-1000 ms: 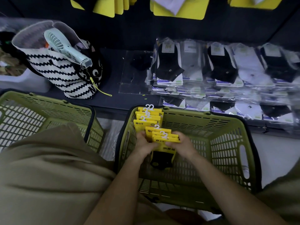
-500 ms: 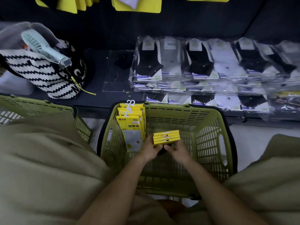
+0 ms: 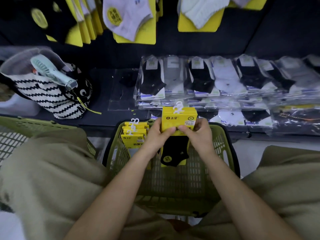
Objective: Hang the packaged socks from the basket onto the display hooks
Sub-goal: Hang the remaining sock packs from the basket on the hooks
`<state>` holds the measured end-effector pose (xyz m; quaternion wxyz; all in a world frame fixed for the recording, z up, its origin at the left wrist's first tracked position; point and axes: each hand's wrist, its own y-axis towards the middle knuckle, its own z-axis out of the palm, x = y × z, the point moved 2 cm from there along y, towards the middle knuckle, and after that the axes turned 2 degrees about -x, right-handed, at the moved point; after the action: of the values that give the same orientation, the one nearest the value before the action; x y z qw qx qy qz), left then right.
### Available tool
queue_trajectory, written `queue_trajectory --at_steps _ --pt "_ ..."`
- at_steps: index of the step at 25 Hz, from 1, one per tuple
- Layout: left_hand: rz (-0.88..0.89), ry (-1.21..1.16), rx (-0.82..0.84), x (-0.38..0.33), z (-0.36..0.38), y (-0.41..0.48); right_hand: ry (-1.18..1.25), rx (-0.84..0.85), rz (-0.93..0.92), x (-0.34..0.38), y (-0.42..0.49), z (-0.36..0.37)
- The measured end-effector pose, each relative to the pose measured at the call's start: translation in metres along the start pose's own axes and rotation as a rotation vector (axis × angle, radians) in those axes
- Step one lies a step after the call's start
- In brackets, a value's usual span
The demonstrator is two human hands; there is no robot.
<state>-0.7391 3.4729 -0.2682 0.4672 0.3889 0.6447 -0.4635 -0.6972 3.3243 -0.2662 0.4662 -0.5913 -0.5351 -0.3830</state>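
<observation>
Over the basket [image 3: 223,135], left hand [image 3: 156,135] and right hand [image 3: 199,135] fingers [image 3: 183,128] pinch sock packs [image 3: 179,116].

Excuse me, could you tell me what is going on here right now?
A person grips a stack of sock packs with the left hand and the right hand, holding it over the green basket. Other packs stand at the basket's left side. The held stack is not yet hung; hanging socks fill the display above.
</observation>
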Motion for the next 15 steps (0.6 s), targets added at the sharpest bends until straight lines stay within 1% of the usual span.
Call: queue_trajectory --at_steps 3,6,9,12,14,15 --pt "0.046 -0.131 -0.027 -0.040 -0.007 0.010 0.085 0.029 -0.061 0.036 0.013 -0.008" --pt "0.085 -0.210 -0.007 -0.077 -0.015 0.019 0.121 0.087 -0.124 0.070 0.027 -0.020" --pt "0.113 -0.251 0.028 -0.109 -0.015 0.028 0.176 0.128 -0.167 0.099 0.041 -0.034" --pt "0.171 -0.256 -0.010 -0.135 -0.009 0.037 0.155 0.159 -0.205 0.128 0.054 -0.049" --pt "0.196 -0.256 -0.033 -0.149 -0.005 0.043 0.164 0.133 -0.281 0.152 0.064 -0.062" --pt "0.210 -0.254 -0.030 -0.154 -0.003 0.046 0.147 0.121 -0.347 0.166 0.068 -0.068"
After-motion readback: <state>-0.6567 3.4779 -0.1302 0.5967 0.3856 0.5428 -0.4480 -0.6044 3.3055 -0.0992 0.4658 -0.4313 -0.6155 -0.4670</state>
